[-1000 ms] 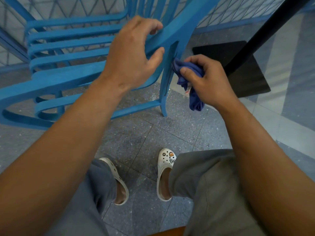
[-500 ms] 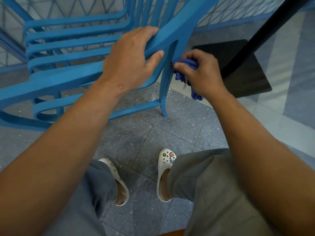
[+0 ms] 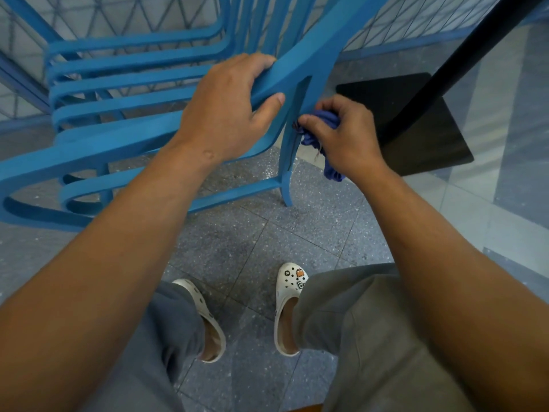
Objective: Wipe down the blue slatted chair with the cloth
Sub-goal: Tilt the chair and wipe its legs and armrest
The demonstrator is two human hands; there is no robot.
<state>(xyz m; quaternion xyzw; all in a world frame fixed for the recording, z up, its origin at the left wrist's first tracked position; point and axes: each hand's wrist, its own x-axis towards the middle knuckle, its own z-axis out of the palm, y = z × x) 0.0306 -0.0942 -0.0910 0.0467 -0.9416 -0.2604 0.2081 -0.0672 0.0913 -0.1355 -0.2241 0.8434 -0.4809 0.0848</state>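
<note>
At centre frame, your left hand (image 3: 228, 108) has closed round the blue slatted chair (image 3: 124, 93), fingers over the frame edge and thumb beneath, steadying it. Just right of that, your right hand (image 3: 346, 138) has bunched the cloth (image 3: 323, 120) tighter and brought it against the rear leg (image 3: 292, 156), so wiping there looks under way.

Bare forearms, grey trousers (image 3: 356, 337), white perforated clogs (image 3: 286, 307) with small charms on the right one
</note>
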